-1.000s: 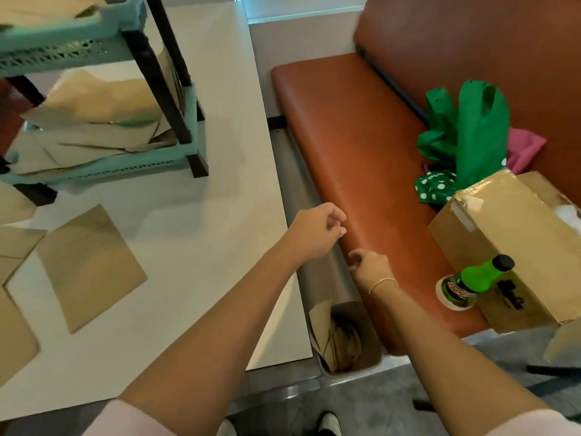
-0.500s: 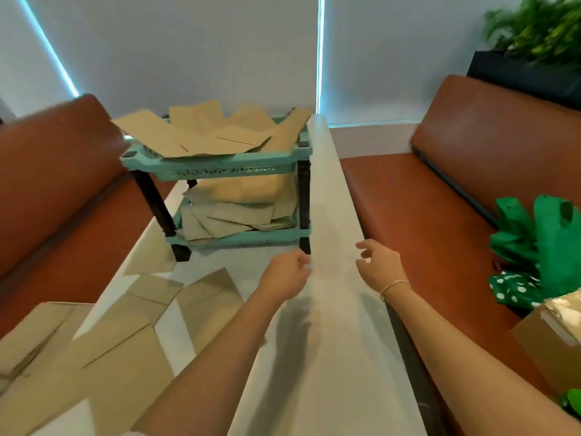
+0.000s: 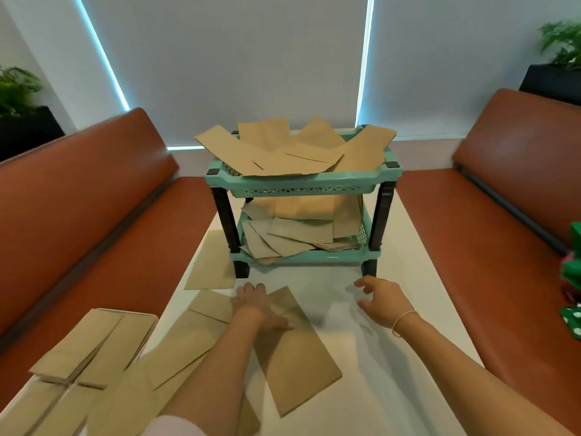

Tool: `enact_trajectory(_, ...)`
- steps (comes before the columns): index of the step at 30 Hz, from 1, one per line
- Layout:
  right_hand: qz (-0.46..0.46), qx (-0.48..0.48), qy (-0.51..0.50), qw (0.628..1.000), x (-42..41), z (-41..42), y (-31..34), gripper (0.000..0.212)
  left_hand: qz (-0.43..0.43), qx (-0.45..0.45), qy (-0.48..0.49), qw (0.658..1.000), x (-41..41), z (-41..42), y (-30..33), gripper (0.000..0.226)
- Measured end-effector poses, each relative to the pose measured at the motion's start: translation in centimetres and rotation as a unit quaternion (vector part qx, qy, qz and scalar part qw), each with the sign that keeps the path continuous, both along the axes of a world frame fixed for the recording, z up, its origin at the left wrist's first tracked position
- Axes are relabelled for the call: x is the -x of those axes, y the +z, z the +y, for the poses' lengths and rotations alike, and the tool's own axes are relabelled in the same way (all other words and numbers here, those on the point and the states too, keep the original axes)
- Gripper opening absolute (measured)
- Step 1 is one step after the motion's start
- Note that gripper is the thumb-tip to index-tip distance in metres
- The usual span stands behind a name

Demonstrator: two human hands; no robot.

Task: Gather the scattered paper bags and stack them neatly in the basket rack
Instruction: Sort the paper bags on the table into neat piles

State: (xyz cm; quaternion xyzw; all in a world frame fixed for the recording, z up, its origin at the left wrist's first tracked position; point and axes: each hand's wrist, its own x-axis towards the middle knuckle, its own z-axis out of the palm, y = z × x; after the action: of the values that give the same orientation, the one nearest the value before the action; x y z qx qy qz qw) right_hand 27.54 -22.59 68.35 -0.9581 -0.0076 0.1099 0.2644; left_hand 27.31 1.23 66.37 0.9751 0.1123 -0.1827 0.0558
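White table point(image 3: 393, 357): left hand point(image 3: 256, 305) flat on paper bag point(image 3: 298, 350).

Just past the left hand's fingertips point(image 3: 251, 286) stands a mint-green basket rack point(image 3: 301, 184) with black posts and a row of small triangle cut-outs along its rim. Under those fingers and in both tiers lie plain tan-brown paper bags point(image 3: 292, 347) on a white table point(image 3: 408, 357). Rust-brown benches point(image 3: 78, 215) flank both hands; far right of the right hand's fingers point(image 3: 361, 283), green cloth with white dots point(image 3: 573, 320)
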Motion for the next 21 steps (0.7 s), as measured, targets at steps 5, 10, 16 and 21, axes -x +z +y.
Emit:
enact_trajectory(5,0.013,0.028,0.017,0.999,0.1,1.5,-0.4,0.041,0.021,0.034,-0.011,0.999,-0.8,-0.8,-0.4,0.104)
enact_trajectory(10,0.026,0.037,0.065,0.997,0.0,4.2,-0.2,0.049,0.058,0.022,-0.055,0.997,-0.7,-1.5,0.0,0.08)
enact_trajectory(16,0.051,-0.013,0.101,0.993,-0.7,8.0,0.8,0.062,0.048,0.193,-0.068,0.978,-0.6,-1.0,1.6,0.061)
enact_trajectory(21,0.029,0.019,0.161,0.986,-1.5,9.8,1.9,0.019,-0.019,0.308,-0.048,0.95,-0.8,3.0,3.8,0.021)
